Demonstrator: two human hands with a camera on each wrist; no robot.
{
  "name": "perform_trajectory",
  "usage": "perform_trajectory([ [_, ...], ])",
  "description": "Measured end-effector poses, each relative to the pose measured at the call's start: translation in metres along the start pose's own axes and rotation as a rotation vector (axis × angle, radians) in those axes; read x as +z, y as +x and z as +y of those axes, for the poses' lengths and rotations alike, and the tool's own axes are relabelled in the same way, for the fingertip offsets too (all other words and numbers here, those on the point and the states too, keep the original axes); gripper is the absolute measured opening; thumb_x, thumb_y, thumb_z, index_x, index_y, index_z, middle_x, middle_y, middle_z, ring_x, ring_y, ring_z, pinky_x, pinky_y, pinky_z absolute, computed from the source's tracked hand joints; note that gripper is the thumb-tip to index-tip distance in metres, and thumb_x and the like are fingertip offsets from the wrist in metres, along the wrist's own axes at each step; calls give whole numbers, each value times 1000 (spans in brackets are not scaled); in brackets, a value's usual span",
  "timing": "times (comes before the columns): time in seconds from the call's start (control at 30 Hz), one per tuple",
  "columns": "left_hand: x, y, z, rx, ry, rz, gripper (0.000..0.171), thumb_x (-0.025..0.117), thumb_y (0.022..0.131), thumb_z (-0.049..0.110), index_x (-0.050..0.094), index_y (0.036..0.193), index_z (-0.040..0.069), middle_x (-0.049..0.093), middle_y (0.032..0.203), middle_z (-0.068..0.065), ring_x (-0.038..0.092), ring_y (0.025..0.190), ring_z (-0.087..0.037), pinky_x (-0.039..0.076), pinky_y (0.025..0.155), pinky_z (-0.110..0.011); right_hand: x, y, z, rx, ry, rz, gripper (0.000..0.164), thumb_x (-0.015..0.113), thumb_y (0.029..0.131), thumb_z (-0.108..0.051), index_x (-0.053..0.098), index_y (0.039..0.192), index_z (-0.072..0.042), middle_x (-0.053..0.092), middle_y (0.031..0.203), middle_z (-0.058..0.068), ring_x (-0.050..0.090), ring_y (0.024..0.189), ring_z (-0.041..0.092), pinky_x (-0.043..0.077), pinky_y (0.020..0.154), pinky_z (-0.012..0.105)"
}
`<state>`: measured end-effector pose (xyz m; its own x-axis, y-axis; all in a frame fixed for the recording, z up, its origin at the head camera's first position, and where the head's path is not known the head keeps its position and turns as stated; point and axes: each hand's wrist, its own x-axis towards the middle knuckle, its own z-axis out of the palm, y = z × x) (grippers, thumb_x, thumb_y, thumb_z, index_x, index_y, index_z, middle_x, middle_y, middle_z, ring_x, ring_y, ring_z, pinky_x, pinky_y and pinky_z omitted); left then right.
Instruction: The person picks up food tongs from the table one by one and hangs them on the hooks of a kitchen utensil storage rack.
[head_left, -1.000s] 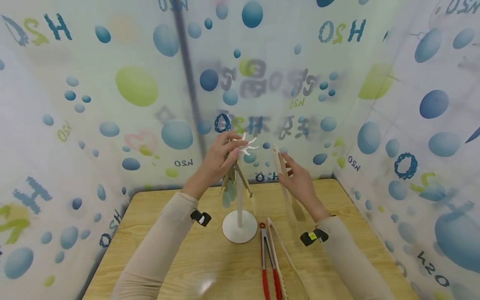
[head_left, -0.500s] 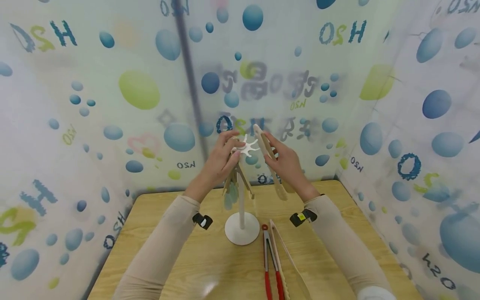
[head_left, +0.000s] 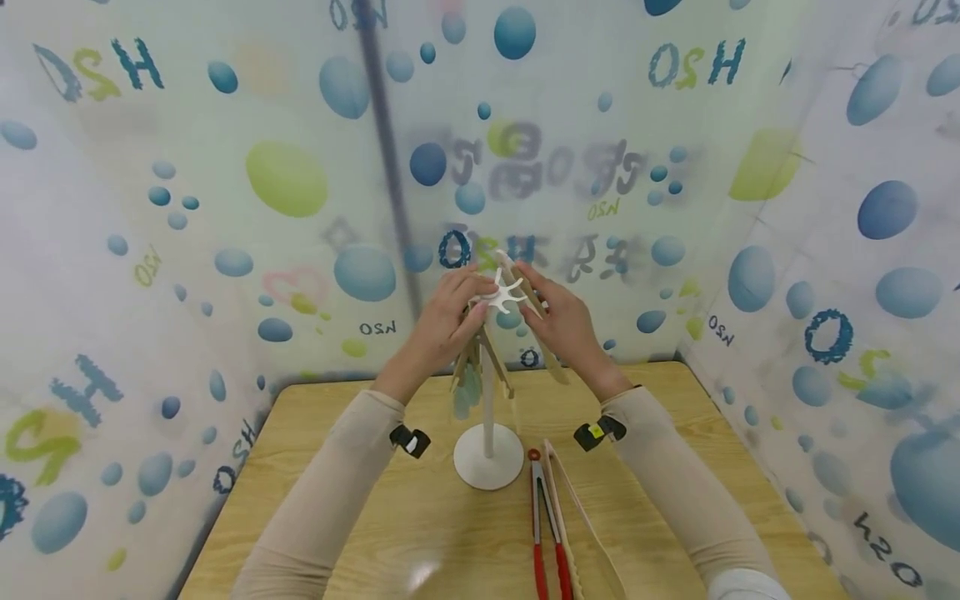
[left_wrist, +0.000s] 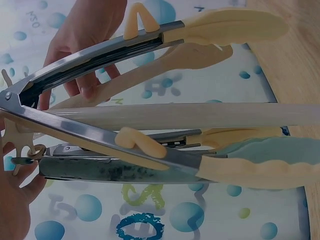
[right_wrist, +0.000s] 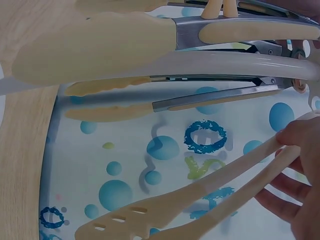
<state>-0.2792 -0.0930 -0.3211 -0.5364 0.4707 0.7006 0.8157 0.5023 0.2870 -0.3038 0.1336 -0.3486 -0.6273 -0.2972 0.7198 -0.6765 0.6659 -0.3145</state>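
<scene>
A white stand (head_left: 487,457) has a rotating hook top (head_left: 504,293) with curved prongs. The left hand (head_left: 450,312) holds the left side of that top between thumb and fingers. In the right hand (head_left: 562,321) are beige tongs (right_wrist: 200,197), gripped near their hinged end, with a slotted blade pointing down. Their upper end is right beside the right prongs in the head view. From the stand hang several tongs: metal-armed tongs with cream tips (left_wrist: 235,25) and tongs with pale green tips (left_wrist: 280,155). The right fingers partly hide the held tongs' upper end.
On the wooden table (head_left: 375,500), red-handled tongs (head_left: 538,492) lie right of the stand's round base. Beside them lie beige tongs (head_left: 588,517) with spread arms. Bubble-printed curtains (head_left: 285,179) close in the table's back and sides.
The right hand has brought the beige tongs leftward and up to the hook top. The left hand keeps its hold there, and the tongs on the table have stayed put.
</scene>
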Motion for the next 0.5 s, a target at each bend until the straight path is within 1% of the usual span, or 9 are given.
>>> perform_trajectory([
  [0.1,0,0,0,-17,-4,-9,40,37,105,32,62,126,8,55,139,-14,34,147,-31,31,119,-55,1,1,1,-18,-14,14,68,69,93,-17,37,154,-23,70,113,15,68,87,29,57,66,42],
  [0.2,0,1,0,-18,-5,-12,38,38,105,29,62,126,9,55,139,-13,33,146,-31,31,118,-56,2,1,2,-32,-24,24,69,70,93,-16,38,154,-24,70,114,15,68,89,30,58,70,44],
  [0.33,0,1,1,-15,-4,-14,42,35,106,34,62,125,10,56,138,-11,34,146,-31,31,119,-56,3,1,2,-44,-48,31,68,70,93,-17,39,153,-24,70,111,16,65,84,30,55,67,43],
  [0.5,0,1,1,-16,-8,-15,50,30,106,44,63,125,10,56,138,-11,34,146,-33,31,119,-56,5,0,2,-56,-73,39,65,69,94,-17,41,152,-22,70,101,14,60,74,28,51,61,42],
])
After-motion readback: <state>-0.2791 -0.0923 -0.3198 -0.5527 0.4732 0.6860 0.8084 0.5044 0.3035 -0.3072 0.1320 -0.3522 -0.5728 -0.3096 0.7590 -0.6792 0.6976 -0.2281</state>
